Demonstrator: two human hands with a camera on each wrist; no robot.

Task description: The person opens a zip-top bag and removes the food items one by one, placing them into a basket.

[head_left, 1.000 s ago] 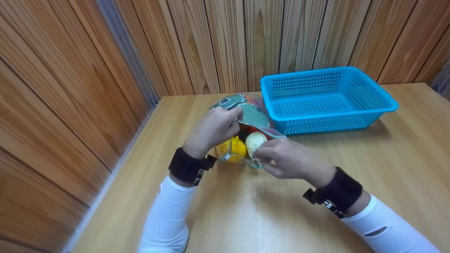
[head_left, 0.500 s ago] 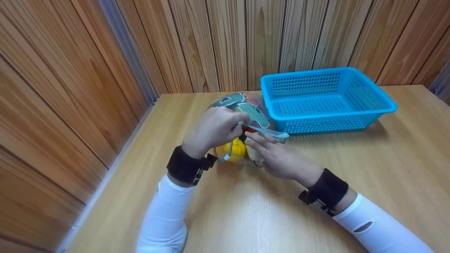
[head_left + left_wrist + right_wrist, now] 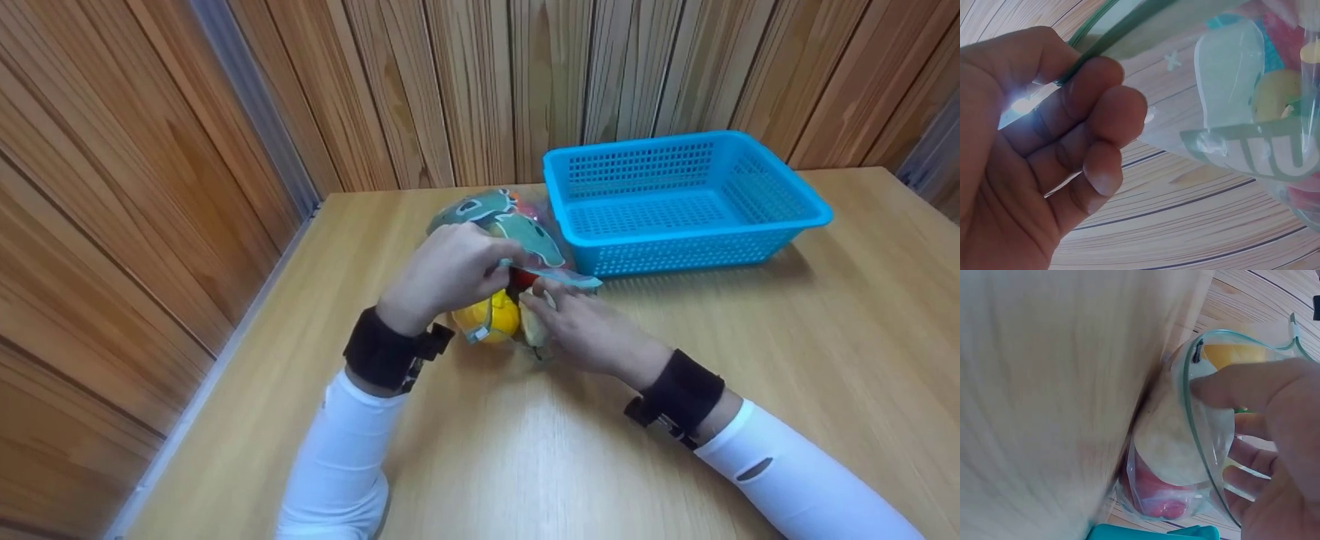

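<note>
A clear zip bag with green print lies on the table, its mouth towards me. My left hand pinches the mouth's upper edge between thumb and forefinger; in the left wrist view the green rim runs out from that pinch. My right hand is in the mouth, gripping a pale cream, rounded thing whose kind I cannot tell. In the right wrist view the thumb lies on its near side and the fingers curl behind. A yellow, lobed, pepper-like thing sits beside it, with something red further in.
Just right of the bag stands a blue perforated plastic basket. A wooden table lies underneath. Wood-plank walls rise behind it and on the left.
My right hand went from the bag's rim into its mouth with fingers extended, then bent them round the pale thing. My left hand stays on the edge; the view shifted slightly.
</note>
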